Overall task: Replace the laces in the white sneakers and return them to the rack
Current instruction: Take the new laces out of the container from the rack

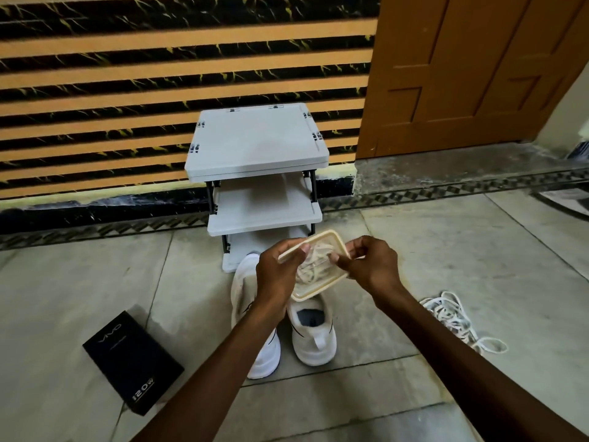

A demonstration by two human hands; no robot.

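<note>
Two white sneakers stand side by side on the floor in front of the rack, the left sneaker (255, 352) partly behind my forearm, the right sneaker (314, 333) with its opening showing. Above them I hold a small cream plastic box (322, 240) with coiled cream laces (314, 264) inside. My left hand (279, 271) grips the box's left edge. My right hand (371, 263) holds its right edge, fingers pinching at the laces. A pile of white laces (452, 317) lies loose on the floor to the right.
The grey three-shelf rack (255, 138) stands against the striped wall, its shelves bare. A black carton (130, 362) lies on the tiles at the left. A wooden door (462, 74) and a raised stone sill are at the right.
</note>
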